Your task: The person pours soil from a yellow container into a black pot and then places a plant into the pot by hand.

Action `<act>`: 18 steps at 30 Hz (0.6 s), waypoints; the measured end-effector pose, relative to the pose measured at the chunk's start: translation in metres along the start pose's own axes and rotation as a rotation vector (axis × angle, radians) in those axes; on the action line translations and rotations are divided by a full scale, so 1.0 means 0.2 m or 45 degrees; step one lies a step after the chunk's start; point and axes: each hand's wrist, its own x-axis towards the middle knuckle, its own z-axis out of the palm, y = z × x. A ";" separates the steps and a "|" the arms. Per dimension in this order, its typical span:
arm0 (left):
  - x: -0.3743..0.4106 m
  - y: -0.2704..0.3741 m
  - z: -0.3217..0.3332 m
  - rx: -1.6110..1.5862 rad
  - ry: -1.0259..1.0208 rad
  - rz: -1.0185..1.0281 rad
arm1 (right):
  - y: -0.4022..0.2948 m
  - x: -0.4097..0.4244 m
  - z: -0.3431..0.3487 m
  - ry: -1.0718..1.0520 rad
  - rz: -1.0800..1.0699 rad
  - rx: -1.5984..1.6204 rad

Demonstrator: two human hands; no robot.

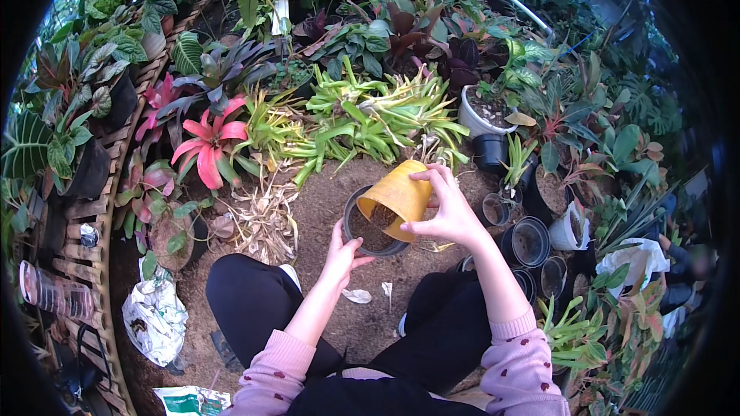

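Note:
My left hand (342,251) grips the rim of a black plastic plant pot (392,249) with dark soil in it. Tilted on its side over that pot is a yellow plastic pot (399,190), its mouth facing down and to the left, some soil (381,216) showing at its opening. Thumb and fingers of my right hand (445,208) hold the yellow pot from the right. Both pots are above the bare ground, between and beyond my knees.
Uprooted green plants (376,115) lie in a heap ahead, dry leaves (269,222) to their left. Several black pots (527,242) and a white pot (569,228) stand at right. A crumpled white bag (155,318) lies at left beside a slatted bench (95,251). Another person (682,266) is at far right.

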 end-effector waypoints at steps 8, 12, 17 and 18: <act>-0.01 -0.01 0.02 -0.023 -0.020 -0.022 | -0.01 0.01 0.06 0.038 0.014 -0.087; -0.01 0.00 0.02 -0.012 -0.009 -0.042 | -0.01 0.02 0.08 0.143 0.027 -0.136; 0.01 -0.01 0.02 -0.016 -0.005 -0.037 | 0.00 0.01 0.12 0.080 0.086 -0.050; 0.01 -0.02 0.01 -0.028 -0.005 -0.036 | -0.03 0.01 0.11 0.100 0.106 -0.041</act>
